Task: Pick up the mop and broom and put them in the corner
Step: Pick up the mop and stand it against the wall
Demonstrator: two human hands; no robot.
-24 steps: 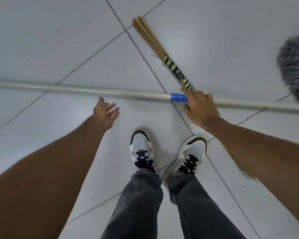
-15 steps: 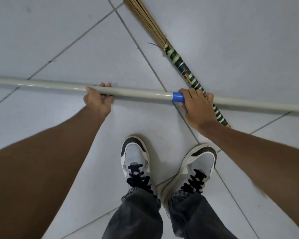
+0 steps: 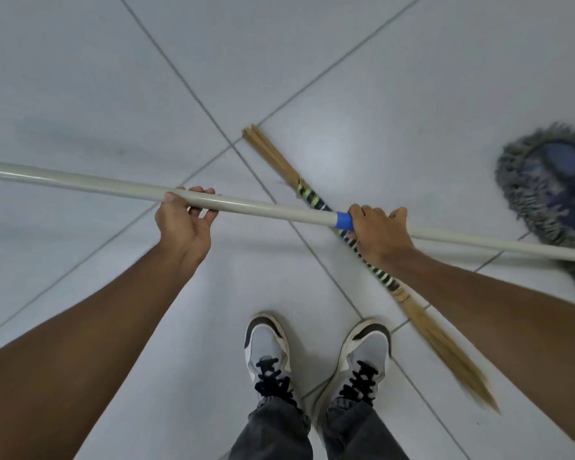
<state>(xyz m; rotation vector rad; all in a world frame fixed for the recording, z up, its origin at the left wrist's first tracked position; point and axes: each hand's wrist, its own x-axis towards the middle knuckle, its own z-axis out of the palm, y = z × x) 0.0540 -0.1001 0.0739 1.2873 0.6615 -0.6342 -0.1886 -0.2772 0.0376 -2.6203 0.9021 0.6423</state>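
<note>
1. Head view, hands: The left hand (image 3: 183,224) is wrapped around the mop (image 3: 90,185) pole near its middle. The right hand (image 3: 377,232) is clamped on the same pole just beside a blue tape band (image 3: 344,220). It appears to grip the broom (image 3: 312,199) handle as well, though its fingers hide that contact.
2. Head view, progress: The mop is held off the tiled floor (image 3: 346,61), roughly level across the body. The broom crosses under the pole; whether it has left the floor cannot be told. Judged from this, pickup is under way and the carry to the corner remains. No corner is in view.
3. Head view, appearance: The mop has a long cream pole and a grey-blue fringed mop head (image 3: 551,187) at the right. The broom is a bundle of tan stalks with a green-and-black banded grip and loose bristles trailing beside the right shoe (image 3: 362,356).
</note>
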